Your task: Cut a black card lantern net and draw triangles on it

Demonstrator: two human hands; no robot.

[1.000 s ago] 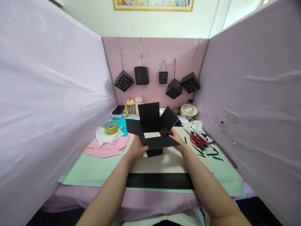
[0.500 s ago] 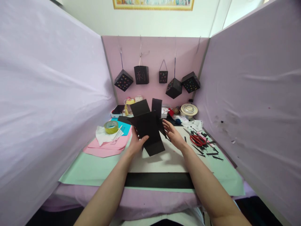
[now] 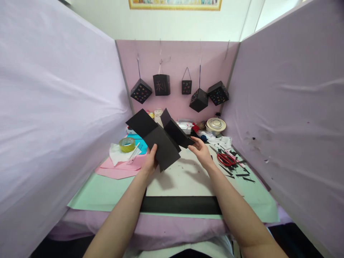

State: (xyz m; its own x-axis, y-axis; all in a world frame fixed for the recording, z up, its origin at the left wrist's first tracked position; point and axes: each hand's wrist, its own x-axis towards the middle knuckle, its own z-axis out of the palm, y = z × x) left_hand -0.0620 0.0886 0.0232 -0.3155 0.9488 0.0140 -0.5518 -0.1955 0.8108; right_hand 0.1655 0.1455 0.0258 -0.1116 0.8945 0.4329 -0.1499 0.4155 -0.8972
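Observation:
A folded black paper box (image 3: 162, 143) with its flaps spread is held up above the pale work board (image 3: 188, 182). My left hand (image 3: 151, 159) grips its lower left side, thumb on the near face and the other fingers hidden behind. At the right, my right hand (image 3: 201, 152) pinches the edge of one flap between thumb and fingers. Beneath, a long black paper strip (image 3: 180, 205) lies along the board's front edge.
Red-handled scissors (image 3: 226, 159) lie among black paper scraps on the right. To the left, yellow-green tape (image 3: 127, 144) rests on white tissue over pink sheets (image 3: 118, 173). Several decorated black boxes hang at the back, including a small one (image 3: 186, 87). Fabric walls flank the table.
The black paper box has been turned and tilted, so its flaps now point to the upper left. My right hand has closed on a flap's edge; my left hand has shifted slightly left.

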